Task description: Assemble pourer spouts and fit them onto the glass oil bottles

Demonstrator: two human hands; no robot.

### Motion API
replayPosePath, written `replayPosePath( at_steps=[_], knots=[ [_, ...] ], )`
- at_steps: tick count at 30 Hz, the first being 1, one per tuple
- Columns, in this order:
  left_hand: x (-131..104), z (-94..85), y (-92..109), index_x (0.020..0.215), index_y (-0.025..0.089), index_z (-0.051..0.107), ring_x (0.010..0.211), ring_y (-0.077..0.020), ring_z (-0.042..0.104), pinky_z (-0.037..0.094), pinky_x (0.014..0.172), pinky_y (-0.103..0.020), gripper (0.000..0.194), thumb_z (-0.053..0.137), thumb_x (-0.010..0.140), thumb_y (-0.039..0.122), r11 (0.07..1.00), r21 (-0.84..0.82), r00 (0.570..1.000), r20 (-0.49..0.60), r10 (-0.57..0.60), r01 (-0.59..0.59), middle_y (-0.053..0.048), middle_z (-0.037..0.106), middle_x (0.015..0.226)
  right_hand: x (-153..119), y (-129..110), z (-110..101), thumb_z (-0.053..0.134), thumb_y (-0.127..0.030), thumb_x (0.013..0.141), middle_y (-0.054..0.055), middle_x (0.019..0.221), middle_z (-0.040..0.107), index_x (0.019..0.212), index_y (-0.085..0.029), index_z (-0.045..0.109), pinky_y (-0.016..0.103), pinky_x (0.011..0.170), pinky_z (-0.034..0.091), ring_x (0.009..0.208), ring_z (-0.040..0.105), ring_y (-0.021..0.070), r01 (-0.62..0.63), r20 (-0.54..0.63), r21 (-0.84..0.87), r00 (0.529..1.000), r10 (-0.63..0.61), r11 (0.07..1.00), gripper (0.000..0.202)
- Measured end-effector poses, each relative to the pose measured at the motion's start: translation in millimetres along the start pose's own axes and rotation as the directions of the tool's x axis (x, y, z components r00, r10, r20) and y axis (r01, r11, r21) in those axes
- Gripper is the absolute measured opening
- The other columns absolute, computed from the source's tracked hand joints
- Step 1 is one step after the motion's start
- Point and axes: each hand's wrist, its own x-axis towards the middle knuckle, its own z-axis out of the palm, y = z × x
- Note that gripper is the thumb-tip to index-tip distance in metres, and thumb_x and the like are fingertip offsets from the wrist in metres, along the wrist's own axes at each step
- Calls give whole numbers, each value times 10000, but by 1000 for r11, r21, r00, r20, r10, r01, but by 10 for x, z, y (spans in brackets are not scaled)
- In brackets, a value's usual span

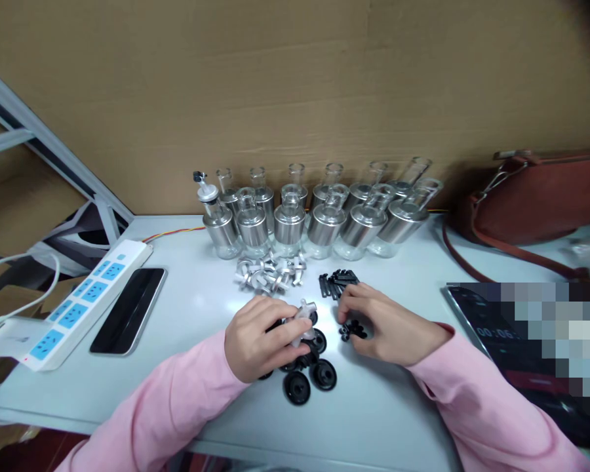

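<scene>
My left hand point(264, 339) is closed around a silver-white pourer top point(302, 318), held above a group of black round stoppers point(297, 387). My right hand point(383, 324) reaches down over a small heap of tiny black parts point(354, 330), thumb and forefinger apart on either side of it. Just beyond that hand lies a pile of short black sticks point(338, 283). Farther back is a heap of more silver-white pourer tops point(270, 272). One glass bottle point(221, 229) at the left of the rows carries a fitted pourer.
Two rows of glass bottles with metal bands point(289, 226) stand along the cardboard wall point(295, 85). To the left are a phone point(128, 311) and a power strip point(86, 301). On the right sit a brown bag point(545, 203) and a dark screen showing a timer point(491, 334).
</scene>
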Motion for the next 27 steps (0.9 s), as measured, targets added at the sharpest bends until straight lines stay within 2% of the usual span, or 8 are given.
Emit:
replayPosePath(
  at_steps=[13,16,19,22,27],
  knots=[
    [0,6,8,1039,148,509,768,-166,586,480,641,-289,206,503,887,287,1000,-2,1000,4,-3,3,-64,619,833,24,24,41,554,-71,582,78,839,571,735,-177,571,354,748,438,839,521,235,46,-50,12,998,-46,999,188],
    [5,3,9,1039,147,508,763,-169,588,478,635,-288,208,505,885,287,1000,-6,1000,8,0,0,-66,621,831,18,39,2,546,-104,608,62,806,581,733,-181,564,323,705,445,794,543,211,84,-109,41,991,-80,996,148],
    [8,4,8,1037,144,507,757,-172,590,477,631,-290,207,508,883,282,1000,-16,1000,6,-1,1,-68,622,827,-12,103,-59,520,-171,662,26,721,589,727,-193,529,283,629,445,672,549,164,38,-167,120,986,-17,992,69],
    [6,8,5,1040,144,505,759,-172,588,477,632,-291,208,512,880,278,1000,-17,1000,4,-4,4,-68,622,829,-53,183,-107,494,-257,715,-6,611,575,702,-202,494,256,554,438,556,535,133,-63,-98,223,991,86,973,56],
    [0,11,4,1050,146,501,764,-168,586,475,641,-287,215,510,881,279,1000,-18,1000,14,1,-1,-65,619,825,-85,198,-103,458,-341,762,-6,563,582,726,-215,460,252,449,438,511,560,150,-166,46,318,986,160,933,131]
  ],
)
